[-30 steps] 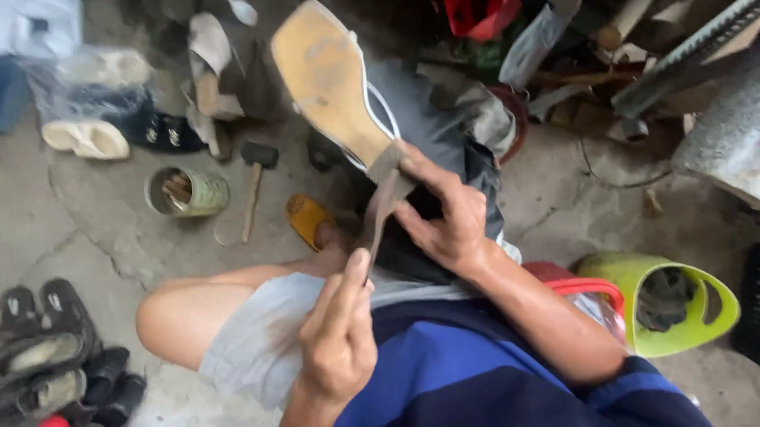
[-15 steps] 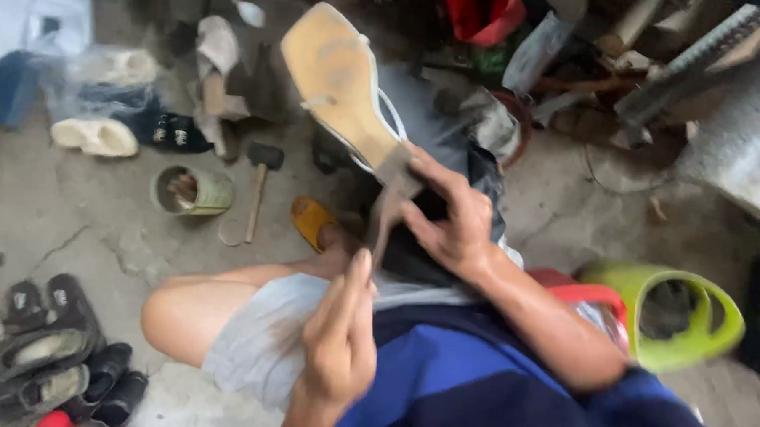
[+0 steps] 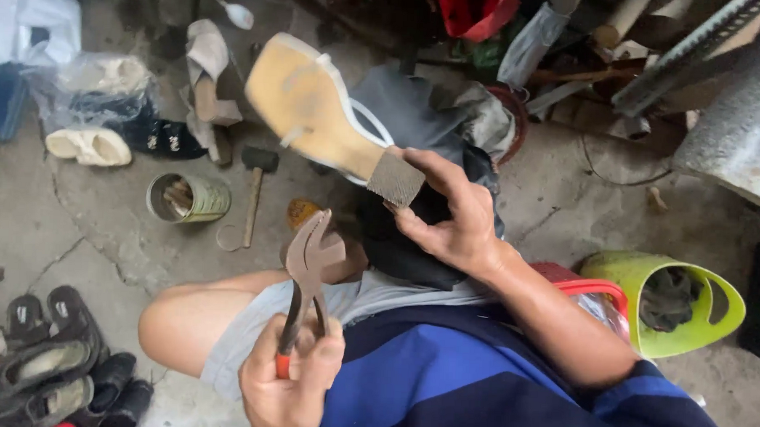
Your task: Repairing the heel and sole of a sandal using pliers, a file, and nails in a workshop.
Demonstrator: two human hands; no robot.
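My right hand (image 3: pixel 451 218) grips a tan-soled sandal (image 3: pixel 316 114) by its heel end, sole turned up, with white straps showing along its far edge. The block heel (image 3: pixel 395 179) has a rough grey tip and rests against my fingers. My left hand (image 3: pixel 290 387) is closed around the handles of rusty pincers (image 3: pixel 311 262), whose jaws point upward and stand slightly apart, a short gap below the heel. My bare knee (image 3: pixel 182 324) and grey shorts lie beneath the tool.
On the cracked concrete floor lie a hammer (image 3: pixel 254 188), a tin can (image 3: pixel 185 198) with bits inside, a white slipper (image 3: pixel 88 146) and dark shoes (image 3: pixel 55 366) at lower left. A green plastic basket (image 3: pixel 672 304) sits at right. Dark cloth, scrap and metal crowd the back.
The pincers have come off the heel and dropped toward my lap. The sandal has tilted so its sole faces up more to the left.
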